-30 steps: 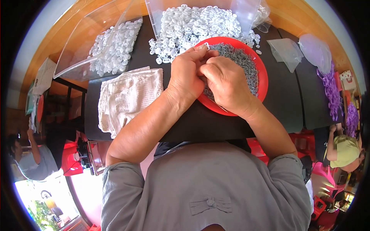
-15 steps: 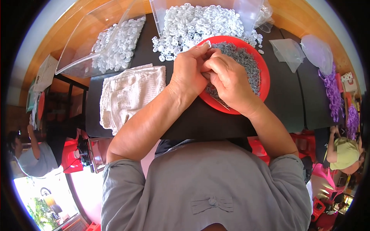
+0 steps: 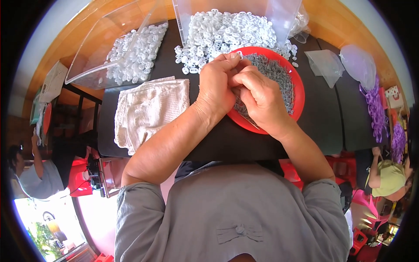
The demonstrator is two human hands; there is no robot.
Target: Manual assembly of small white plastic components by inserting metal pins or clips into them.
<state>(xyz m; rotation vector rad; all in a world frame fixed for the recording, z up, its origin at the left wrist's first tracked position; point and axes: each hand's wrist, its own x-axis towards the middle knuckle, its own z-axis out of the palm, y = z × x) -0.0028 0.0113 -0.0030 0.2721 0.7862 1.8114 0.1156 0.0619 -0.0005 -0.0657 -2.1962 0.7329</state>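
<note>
At upper centre, a white piece (image 3: 239, 53) is being pinched by the left hand (image 3: 217, 82), the right hand (image 3: 262, 96) curled, contents unclear.

We look steeply down from the head through one fisheye, close above the grey shirt (image 3: 235, 201) at six o'clock, facing the surface (image 3: 318, 105), left hand (image 3: 216, 83) near twelve, right hand (image 3: 260, 98) near two.
</note>
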